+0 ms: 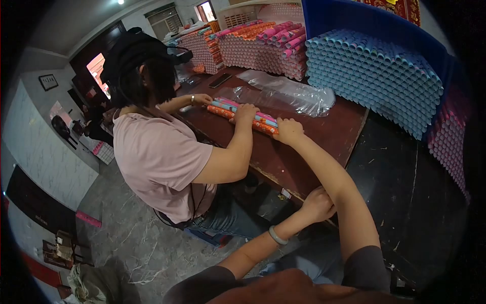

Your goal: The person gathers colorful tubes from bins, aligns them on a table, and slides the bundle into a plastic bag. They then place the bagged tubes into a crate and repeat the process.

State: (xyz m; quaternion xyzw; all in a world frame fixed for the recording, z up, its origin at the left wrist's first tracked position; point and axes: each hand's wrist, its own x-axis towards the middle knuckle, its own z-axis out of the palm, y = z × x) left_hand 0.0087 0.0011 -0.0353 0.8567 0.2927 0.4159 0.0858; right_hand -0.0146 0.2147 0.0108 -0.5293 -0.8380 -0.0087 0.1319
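Observation:
A bundle of several patterned paper tubes (238,112), in orange, light blue and pink, lies on the dark red table (288,157). My right hand (290,131) is closed over the near right end of the bundle. At the table's front edge, below my right forearm, my left hand (319,205) is curled with its fingers mostly hidden; whether it holds anything I cannot see. A co-worker in a pink shirt (162,147) sits to the left. One of that person's hands (245,114) presses on the middle of the bundle, the other (202,100) is at its far end.
Clear plastic film (304,96) lies behind the bundle, and a phone (220,80) rests near the far edge. Stacked light blue tubes (369,76) stand at the back right against a blue panel (354,25). Pink and orange tubes (263,48) are piled at the back.

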